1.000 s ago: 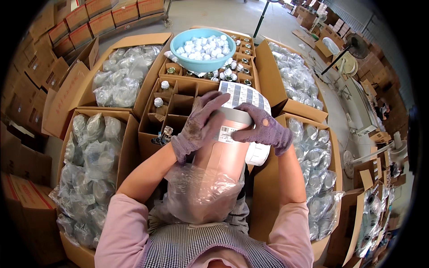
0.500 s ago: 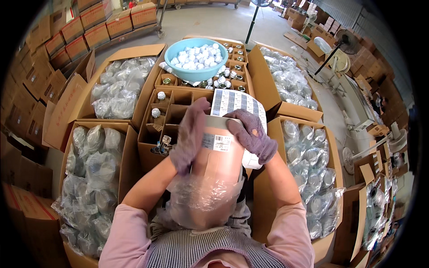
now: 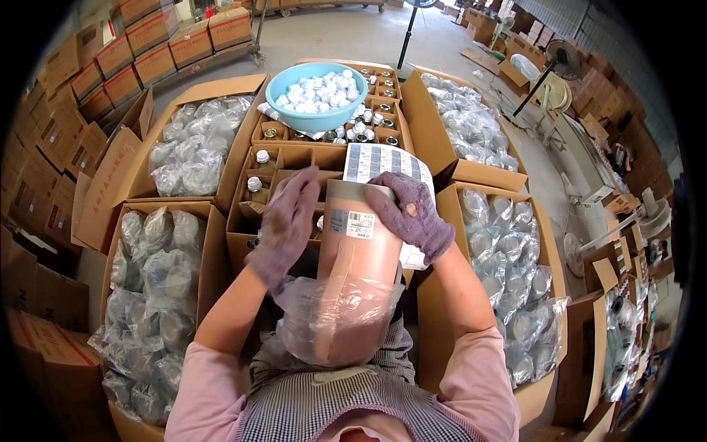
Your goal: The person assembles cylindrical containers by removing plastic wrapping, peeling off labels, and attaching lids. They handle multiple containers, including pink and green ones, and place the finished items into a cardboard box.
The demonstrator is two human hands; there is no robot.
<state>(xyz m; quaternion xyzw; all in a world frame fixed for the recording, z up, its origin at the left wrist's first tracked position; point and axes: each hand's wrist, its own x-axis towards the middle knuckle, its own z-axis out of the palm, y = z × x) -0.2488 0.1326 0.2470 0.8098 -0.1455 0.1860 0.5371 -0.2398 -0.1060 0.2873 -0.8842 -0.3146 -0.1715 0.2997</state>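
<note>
Cylinder (image 3: 362, 254) was grasped by the right hand (image 3: 411, 214); the left hand (image 3: 286, 225), unclenched, pointed forward beside it.

Stacked cartons (image 3: 152, 65) fill the upper left, a dark fan (image 3: 565, 60) upper right.

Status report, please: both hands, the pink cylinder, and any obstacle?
Left hand open, beside pink cylinder. Right hand grips its grey rim. Clear plastic around its lower part; no obstacle seen at upper part.
</note>
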